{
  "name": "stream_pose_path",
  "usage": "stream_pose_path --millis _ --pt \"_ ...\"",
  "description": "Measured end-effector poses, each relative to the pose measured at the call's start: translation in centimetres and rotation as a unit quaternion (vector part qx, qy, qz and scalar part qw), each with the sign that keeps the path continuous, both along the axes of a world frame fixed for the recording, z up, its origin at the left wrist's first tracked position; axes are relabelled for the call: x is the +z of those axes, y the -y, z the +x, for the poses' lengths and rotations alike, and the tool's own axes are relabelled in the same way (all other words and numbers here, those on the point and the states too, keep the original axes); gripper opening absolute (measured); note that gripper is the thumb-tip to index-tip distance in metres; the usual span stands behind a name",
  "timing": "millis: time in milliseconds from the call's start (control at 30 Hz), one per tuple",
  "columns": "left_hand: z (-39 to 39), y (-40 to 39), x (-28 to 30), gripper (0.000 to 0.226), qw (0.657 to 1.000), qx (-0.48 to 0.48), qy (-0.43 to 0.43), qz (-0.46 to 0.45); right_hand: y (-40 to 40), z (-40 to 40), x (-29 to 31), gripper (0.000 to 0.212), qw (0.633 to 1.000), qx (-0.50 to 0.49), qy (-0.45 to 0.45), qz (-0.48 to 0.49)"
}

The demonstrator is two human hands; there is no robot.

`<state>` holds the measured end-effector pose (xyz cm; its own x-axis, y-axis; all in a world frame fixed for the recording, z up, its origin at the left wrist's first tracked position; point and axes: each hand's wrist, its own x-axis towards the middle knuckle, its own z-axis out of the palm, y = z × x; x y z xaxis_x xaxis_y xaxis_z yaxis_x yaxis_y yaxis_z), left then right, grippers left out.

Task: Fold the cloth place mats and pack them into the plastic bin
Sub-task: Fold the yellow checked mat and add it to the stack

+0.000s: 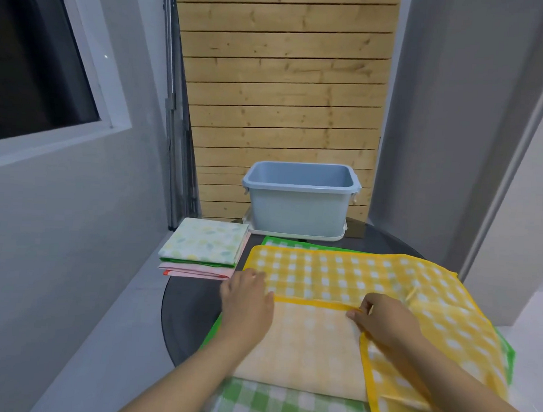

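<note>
The bin (300,204) stands open-topped at the far edge of the table (190,320), with bare air above its rim. A stack of folded mats (204,249) sits left of the path; the spread yellow mat (354,278) covers the middle ground between.

One head-worn camera looks forward and down, close over the round table (181,311).
</note>
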<state>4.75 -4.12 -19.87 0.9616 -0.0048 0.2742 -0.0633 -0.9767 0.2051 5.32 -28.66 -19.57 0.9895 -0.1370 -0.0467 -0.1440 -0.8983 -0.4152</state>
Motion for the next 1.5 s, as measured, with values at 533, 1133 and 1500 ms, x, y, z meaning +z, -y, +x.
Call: stream_pose_path --millis 533,1133,1500 --pt "-2.7 4.8 -2.6 0.069 0.970 -0.117 -0.203 0.062 2.8 -5.7 3.3 0.033 0.992 0.067 0.072 0.075" --pt "-3.0 6.0 -2.2 0.058 0.970 -0.092 -0.203 -0.098 9.7 -12.2 -2.6 0.030 0.968 0.062 0.199 0.137" --pt "-4.2 10.6 -2.3 0.067 0.933 -0.298 -0.108 -0.171 9.4 -7.5 -1.9 0.034 0.987 0.042 0.123 0.090"
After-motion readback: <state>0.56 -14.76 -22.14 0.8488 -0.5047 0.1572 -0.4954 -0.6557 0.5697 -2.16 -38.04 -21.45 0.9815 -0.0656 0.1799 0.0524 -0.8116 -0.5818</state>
